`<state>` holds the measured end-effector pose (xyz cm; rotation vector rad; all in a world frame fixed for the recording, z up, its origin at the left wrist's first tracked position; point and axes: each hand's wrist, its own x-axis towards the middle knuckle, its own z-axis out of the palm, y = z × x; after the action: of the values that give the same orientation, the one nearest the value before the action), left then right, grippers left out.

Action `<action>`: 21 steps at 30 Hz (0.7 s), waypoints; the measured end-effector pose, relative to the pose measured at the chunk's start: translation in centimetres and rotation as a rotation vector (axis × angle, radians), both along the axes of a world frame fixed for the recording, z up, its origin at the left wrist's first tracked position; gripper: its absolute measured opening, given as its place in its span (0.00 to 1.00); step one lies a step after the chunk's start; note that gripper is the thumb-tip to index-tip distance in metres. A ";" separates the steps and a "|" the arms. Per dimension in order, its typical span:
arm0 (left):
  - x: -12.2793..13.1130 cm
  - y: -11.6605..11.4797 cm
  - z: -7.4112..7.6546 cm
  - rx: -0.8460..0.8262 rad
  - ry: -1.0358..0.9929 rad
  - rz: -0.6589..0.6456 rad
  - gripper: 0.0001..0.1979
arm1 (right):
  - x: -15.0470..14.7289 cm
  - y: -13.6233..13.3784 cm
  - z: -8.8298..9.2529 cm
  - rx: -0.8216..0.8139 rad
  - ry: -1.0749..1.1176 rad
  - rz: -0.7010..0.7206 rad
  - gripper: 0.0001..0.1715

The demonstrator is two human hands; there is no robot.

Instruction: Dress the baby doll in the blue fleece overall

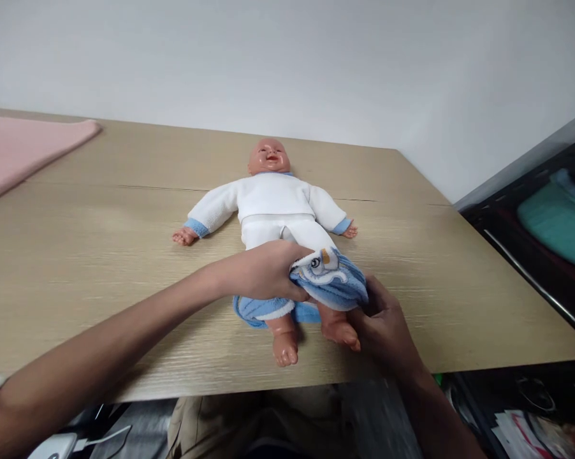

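- Bald plastic doll (270,157) in white-blue fleece outfit (275,196), face-up on pale wooden table (101,274), feet near.
- Left hand (268,271) pinching blue-white plush cuff (333,284), near right.
- Right hand (385,322) curled at cuff's right; grip unclear.

Table (101,274), wall (196,64) behind it. On table, centre: doll (275,197), lying on its back, head towards the wall, feet towards the front edge. Bunched fabric (340,287) at the doll's lower leg on the right, between left hand (268,271) and right hand (385,319). Far left of table: cloth (29,150). Beyond right edge: textile (562,220). Below front edge, right: papers (519,437).
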<state>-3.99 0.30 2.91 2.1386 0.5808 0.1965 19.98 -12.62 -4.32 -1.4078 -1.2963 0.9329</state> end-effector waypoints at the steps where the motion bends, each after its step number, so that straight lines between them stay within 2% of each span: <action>1: -0.1 0.2 0.0 -0.010 -0.018 -0.018 0.08 | 0.4 0.4 0.4 -0.054 0.009 0.054 0.16; 4: -0.1 0.6 -0.2 -0.042 -0.062 -0.044 0.11 | 1.7 2.0 1.4 -0.226 0.048 0.258 0.21; 7: 0.0 0.7 -0.2 -0.087 -0.066 -0.035 0.17 | 3.0 3.3 2.2 -0.264 0.039 0.450 0.26; 10: -0.1 0.0 0.1 -0.036 -0.003 0.048 0.25 | 4.2 3.8 2.9 -0.243 -0.081 0.522 0.44; 12: -0.5 -0.9 0.3 0.051 0.043 0.134 0.28 | 4.9 3.9 3.4 -0.211 -0.206 0.537 0.49; 13: -0.8 -1.5 0.4 0.099 0.046 0.178 0.29 | 5.1 3.9 3.7 -0.183 -0.257 0.549 0.45; 15: -1.8 -2.7 0.4 0.192 -0.004 0.269 0.28 | 5.4 4.2 4.2 -0.101 -0.318 0.561 0.30; 17: -3.1 -3.8 0.1 0.263 -0.049 0.367 0.27 | 5.3 5.0 4.6 0.001 -0.350 0.542 0.19; 19: -4.6 -4.6 -0.3 0.259 -0.026 0.445 0.27 | 4.9 6.2 5.0 0.080 -0.373 0.535 0.15; 21: -6.0 -5.1 -0.9 0.184 0.023 0.480 0.26 | 4.4 7.5 5.1 0.102 -0.347 0.579 0.13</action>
<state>-10.02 -4.82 2.00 2.1451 1.1233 0.5056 24.42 -5.09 0.73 -1.1616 -2.0511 0.9988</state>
